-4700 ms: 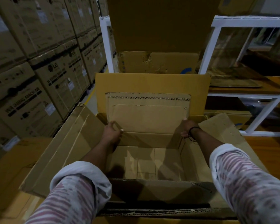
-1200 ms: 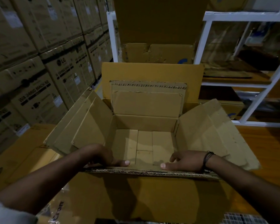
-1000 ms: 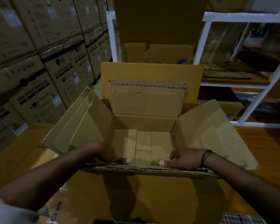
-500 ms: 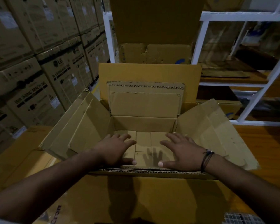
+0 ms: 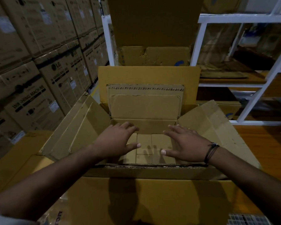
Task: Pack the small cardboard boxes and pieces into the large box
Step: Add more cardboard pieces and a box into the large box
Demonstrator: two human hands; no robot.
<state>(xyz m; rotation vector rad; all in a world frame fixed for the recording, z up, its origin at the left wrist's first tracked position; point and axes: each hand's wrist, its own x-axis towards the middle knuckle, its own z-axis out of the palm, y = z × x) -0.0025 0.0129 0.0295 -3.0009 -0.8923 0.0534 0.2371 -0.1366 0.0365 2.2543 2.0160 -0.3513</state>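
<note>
Closest in, a broad yellow flap (image 5: 152, 200) lies flat towards the camera, with both bare forearms reaching out across it. Just past its corrugated edge, the large box (image 5: 152, 167) sits open. The left hand (image 5: 118, 142) and right hand (image 5: 186, 145) are side by side over the opening, palms down. Fingers are wide and straight on both, holding nothing, and their shadows fall on the box floor below. A dark band (image 5: 211, 150) circles the right wrist. Down on that floor, flat cardboard pieces (image 5: 144, 143) lie edge to edge. The side flaps splay outwards, left flap (image 5: 76, 127) and right flap (image 5: 217, 127), while the far flap (image 5: 144, 106) stands up behind the fingertips. Behind it rises a yellow cardboard panel (image 5: 149, 75). Further back, another open carton (image 5: 154, 56) sits against a white shelf rack (image 5: 201, 38). Off to the left, stacked printed cartons (image 5: 39, 70) form a wall.
</note>
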